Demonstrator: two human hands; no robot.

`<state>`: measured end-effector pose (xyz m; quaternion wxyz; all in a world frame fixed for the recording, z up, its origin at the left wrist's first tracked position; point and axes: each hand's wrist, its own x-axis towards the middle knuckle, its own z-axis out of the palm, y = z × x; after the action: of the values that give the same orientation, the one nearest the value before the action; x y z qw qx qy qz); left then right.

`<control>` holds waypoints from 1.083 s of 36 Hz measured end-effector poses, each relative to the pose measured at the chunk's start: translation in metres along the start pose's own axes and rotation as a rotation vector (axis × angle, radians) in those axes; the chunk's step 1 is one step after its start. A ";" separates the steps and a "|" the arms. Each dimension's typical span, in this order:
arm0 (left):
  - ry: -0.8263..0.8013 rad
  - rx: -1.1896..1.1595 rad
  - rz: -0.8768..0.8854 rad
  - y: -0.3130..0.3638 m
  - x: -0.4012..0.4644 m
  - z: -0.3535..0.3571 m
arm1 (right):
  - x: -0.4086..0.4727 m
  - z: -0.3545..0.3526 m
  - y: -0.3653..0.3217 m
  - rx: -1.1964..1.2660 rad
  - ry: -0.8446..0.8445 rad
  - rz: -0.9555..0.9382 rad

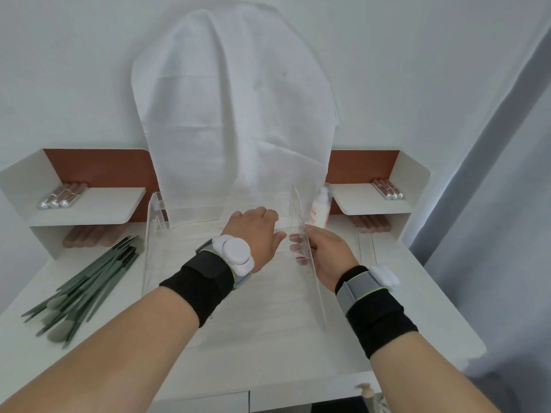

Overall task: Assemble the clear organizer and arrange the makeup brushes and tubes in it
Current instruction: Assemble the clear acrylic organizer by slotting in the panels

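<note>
A clear acrylic side panel (310, 263) stands upright on edge at the middle right of the white desk, and my right hand (325, 257) grips it, fingers showing through the plastic. My left hand (256, 234) rests just left of that panel, fingers curled toward its inner face. A second clear panel (152, 231) stands upright at the left. Several green makeup brushes (86, 284) lie in a heap on the desk's left side. Pink tubes with silver caps lie on the left shelf (62, 196) and on the right shelf (387, 189).
A white cloth (235, 114) drapes over something tall at the back centre. A white bottle (320, 210) stands just right of the held panel. Another clear piece (368, 242) lies at the right. Grey curtain (492, 204) hangs on the right. The desk's front edge has a drawer knob (365, 389).
</note>
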<state>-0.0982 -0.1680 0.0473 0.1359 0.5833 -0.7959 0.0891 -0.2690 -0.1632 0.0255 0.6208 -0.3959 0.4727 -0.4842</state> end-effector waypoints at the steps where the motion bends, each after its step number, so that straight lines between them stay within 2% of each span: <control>1: 0.002 0.005 0.001 0.000 0.000 0.000 | -0.001 0.000 0.000 -0.001 -0.009 -0.005; 15: -0.007 0.112 0.050 0.000 -0.002 0.002 | -0.001 -0.003 0.003 -0.070 -0.080 -0.090; 23: -0.104 0.034 0.036 -0.002 0.005 -0.004 | 0.001 -0.004 0.004 -0.043 -0.084 -0.086; 31: -0.130 0.007 0.037 -0.003 0.006 -0.004 | 0.002 -0.004 0.006 -0.051 -0.076 -0.091; 39: -0.139 0.111 0.074 -0.001 0.003 -0.003 | 0.002 -0.005 0.007 -0.061 -0.081 -0.091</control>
<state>-0.0977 -0.1700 0.0514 0.0444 0.5649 -0.8182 0.0976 -0.2720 -0.1634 0.0176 0.6043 -0.4550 0.4432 -0.4810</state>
